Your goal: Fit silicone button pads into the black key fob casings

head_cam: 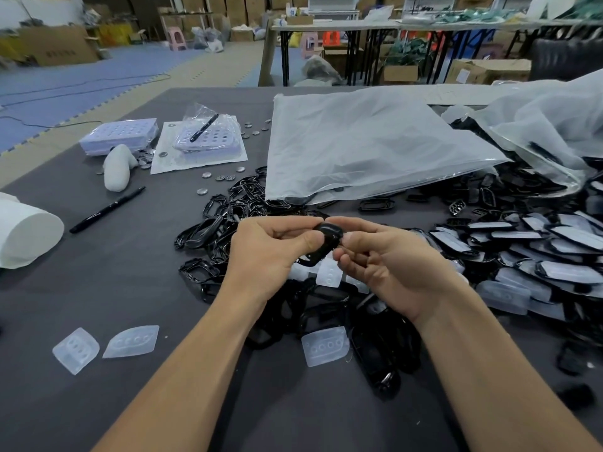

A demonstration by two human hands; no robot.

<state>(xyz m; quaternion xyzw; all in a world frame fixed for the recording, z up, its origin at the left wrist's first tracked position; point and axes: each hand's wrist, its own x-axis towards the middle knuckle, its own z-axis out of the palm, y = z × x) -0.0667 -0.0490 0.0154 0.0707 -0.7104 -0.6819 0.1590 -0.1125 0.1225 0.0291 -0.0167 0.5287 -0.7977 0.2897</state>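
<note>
Casing (pixel 327 240), black, pinched from both sides above the bench (pixel 130 275), over the heap of frames (pixel 228 203). Left hand (pixel 264 252) grip clamped on its left end, thumb on top; right hand (pixel 385 265) grip curled round the other end. Could slip and get lost in the black pile if either pinch loosens. Could seat crooked if the pad (pixel 329 272) just beneath goes in askew; held or lying loose, cannot tell. Counted: one held casing, at least five clear pads in plain sight, two pens (pixel 107 210), loose casings past counting.
</note>
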